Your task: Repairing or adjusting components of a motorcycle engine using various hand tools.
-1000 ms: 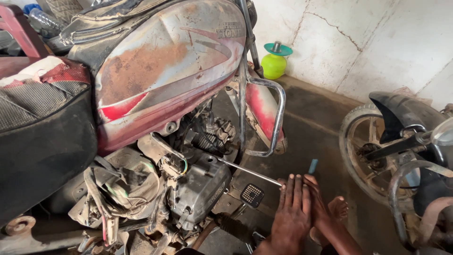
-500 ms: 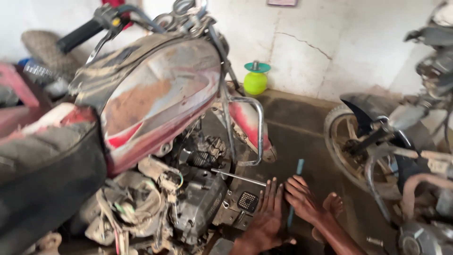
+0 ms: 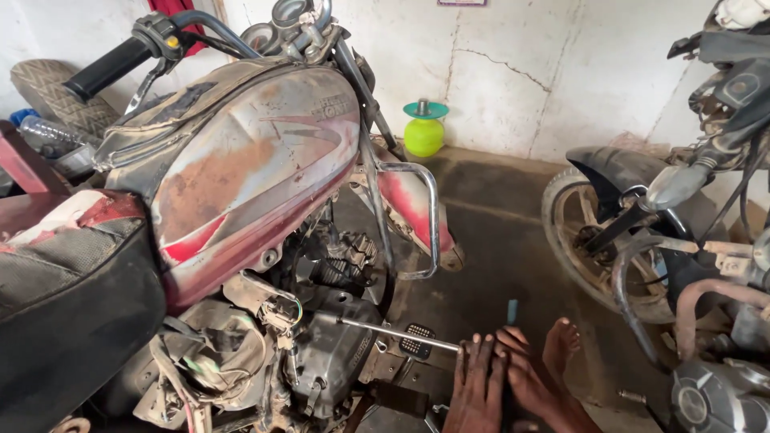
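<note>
Steel rod (image 3: 397, 333), one only, runs long-axis from the engine case (image 3: 337, 353) of the red motorcycle (image 3: 249, 176) out and slightly down to both hands, pressed palm to palm around a blue-tipped handle (image 3: 512, 311) just past the rod's outer end. Left hand (image 3: 479, 389) lies nearer the engine, fingers (image 3: 473, 353) extended flat; right hand (image 3: 533, 377) likewise flat, neither clenched. Beyond the hands: one bare foot (image 3: 561, 345), one foot peg (image 3: 417, 342), a second motorcycle (image 3: 682, 232).
</note>
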